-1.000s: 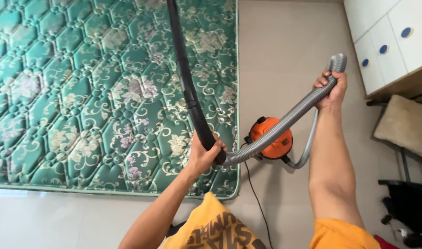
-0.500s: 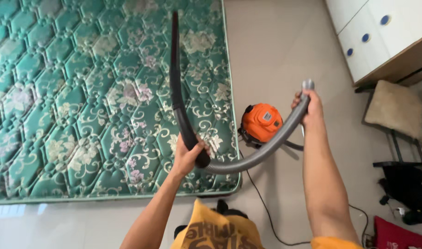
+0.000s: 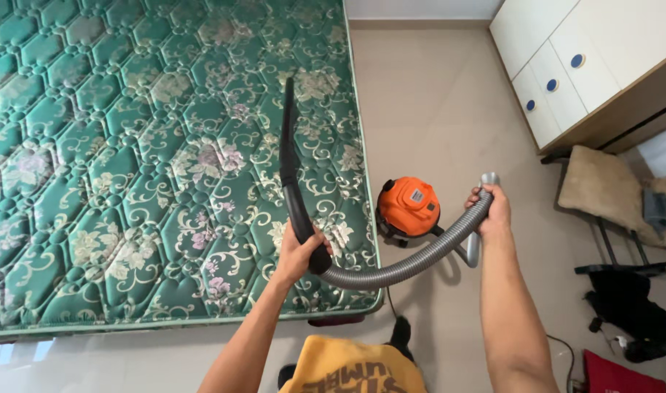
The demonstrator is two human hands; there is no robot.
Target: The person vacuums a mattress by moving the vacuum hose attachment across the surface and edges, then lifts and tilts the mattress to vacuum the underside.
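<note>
My left hand (image 3: 301, 255) grips the lower end of a black vacuum wand (image 3: 288, 160), whose narrow tip points up over a green quilted mattress (image 3: 129, 160) with a floral pattern. A grey ribbed hose (image 3: 413, 262) curves from the wand to my right hand (image 3: 490, 207), which holds it raised above the floor. Between my hands, an orange canister vacuum (image 3: 409, 207) sits on the beige floor beside the mattress edge.
A white cabinet (image 3: 566, 65) with blue round knobs stands at the upper right. A chair with a beige cushion (image 3: 609, 189) is at the right, with dark items (image 3: 628, 313) and a red thing (image 3: 613, 371) below. A black cord (image 3: 558, 346) trails on the floor.
The wand has dropped lower in view, so its tip now shows over the mattress. My right hand has lowered the hose. The view shifted, showing more of the mattress, floor and cabinet.
</note>
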